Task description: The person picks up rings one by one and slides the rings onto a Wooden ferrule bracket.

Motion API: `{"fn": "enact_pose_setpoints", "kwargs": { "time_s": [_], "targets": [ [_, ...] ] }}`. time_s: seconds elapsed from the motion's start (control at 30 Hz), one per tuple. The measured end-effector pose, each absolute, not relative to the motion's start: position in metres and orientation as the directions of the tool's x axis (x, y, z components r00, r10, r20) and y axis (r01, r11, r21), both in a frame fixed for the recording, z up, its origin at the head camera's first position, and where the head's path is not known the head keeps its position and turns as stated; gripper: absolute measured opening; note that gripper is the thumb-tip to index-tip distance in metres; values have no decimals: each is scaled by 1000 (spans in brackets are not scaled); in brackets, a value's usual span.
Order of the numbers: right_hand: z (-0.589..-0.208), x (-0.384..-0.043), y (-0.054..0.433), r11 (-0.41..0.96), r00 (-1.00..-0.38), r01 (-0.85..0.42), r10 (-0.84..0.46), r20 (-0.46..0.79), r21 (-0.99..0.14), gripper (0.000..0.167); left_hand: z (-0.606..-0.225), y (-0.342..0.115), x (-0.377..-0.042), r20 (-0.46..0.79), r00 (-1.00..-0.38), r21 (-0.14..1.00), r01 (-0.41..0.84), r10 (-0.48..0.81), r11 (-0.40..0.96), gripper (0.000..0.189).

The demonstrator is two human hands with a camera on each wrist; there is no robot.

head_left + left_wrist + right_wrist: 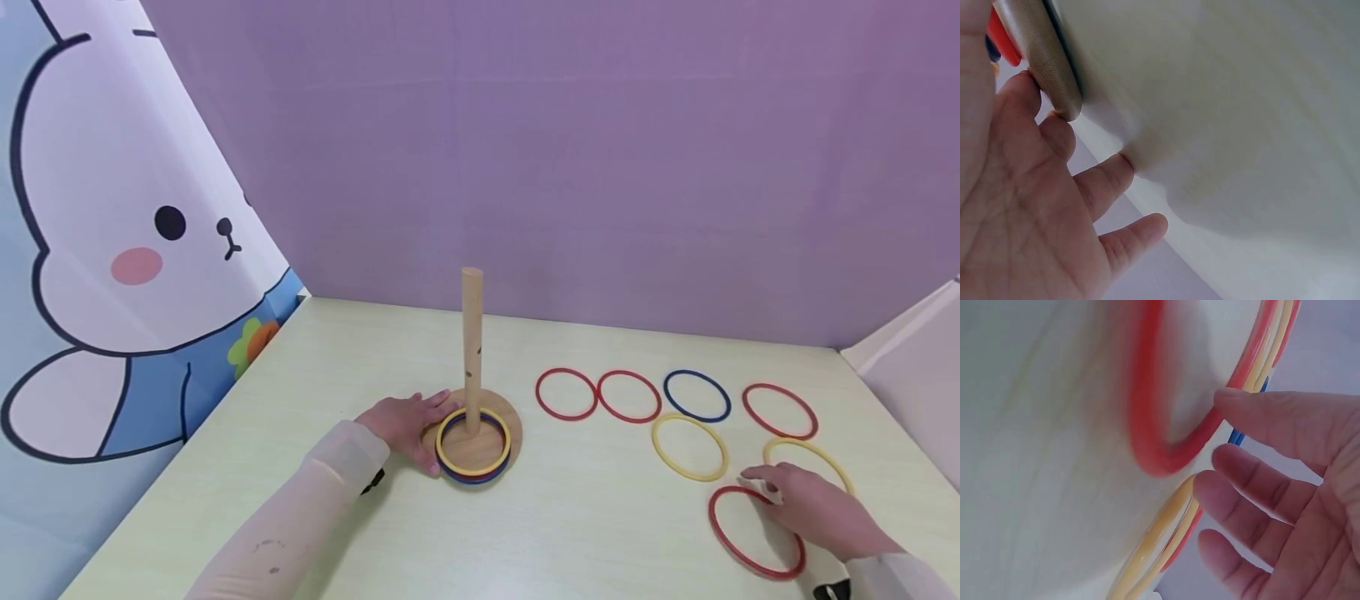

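Note:
My left hand (405, 429) rests against the left side of a round wooden base (512, 410), fingers spread, fingertips at its edge in the left wrist view. An upright wooden post (472, 333) rises from this base. Around the post's foot lie stacked rings, a yellow ring (474, 473) on top with red and blue under it. At the right, my right hand (817, 508) is over the far right side of a red ring (780, 575). Its thumb tip meets the red ring (1194, 440) in the right wrist view, the other fingers loosely extended apart from it.
Beyond the right hand lies a yellow ring (798, 441), partly covered by it, and a red ring (783, 387). Left of these are a blue ring (697, 419), another yellow ring (692, 478) and two red rings side by side. A purple cloth (570, 192) backs the table.

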State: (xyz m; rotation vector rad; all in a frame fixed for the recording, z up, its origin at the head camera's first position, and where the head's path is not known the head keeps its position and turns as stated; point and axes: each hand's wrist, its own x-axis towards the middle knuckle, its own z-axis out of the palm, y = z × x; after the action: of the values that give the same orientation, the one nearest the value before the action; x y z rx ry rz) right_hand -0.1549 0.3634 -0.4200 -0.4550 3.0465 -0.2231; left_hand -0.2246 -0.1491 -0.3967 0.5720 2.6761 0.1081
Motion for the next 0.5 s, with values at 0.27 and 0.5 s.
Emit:
{"fn": "enact_pose_setpoints", "kwargs": {
  "time_s": [0.27, 0.5],
  "targets": [
    [-421, -154, 361, 954, -961, -243, -261, -87, -178, 24, -398, -151, -224, -358, -837, 155, 383, 413, 911, 101],
    [-425, -155, 360, 952, -957, -269, -281, -69, -148, 26, -397, -150, -224, -365, -832, 139, 395, 418, 908, 99]
  ]
}}
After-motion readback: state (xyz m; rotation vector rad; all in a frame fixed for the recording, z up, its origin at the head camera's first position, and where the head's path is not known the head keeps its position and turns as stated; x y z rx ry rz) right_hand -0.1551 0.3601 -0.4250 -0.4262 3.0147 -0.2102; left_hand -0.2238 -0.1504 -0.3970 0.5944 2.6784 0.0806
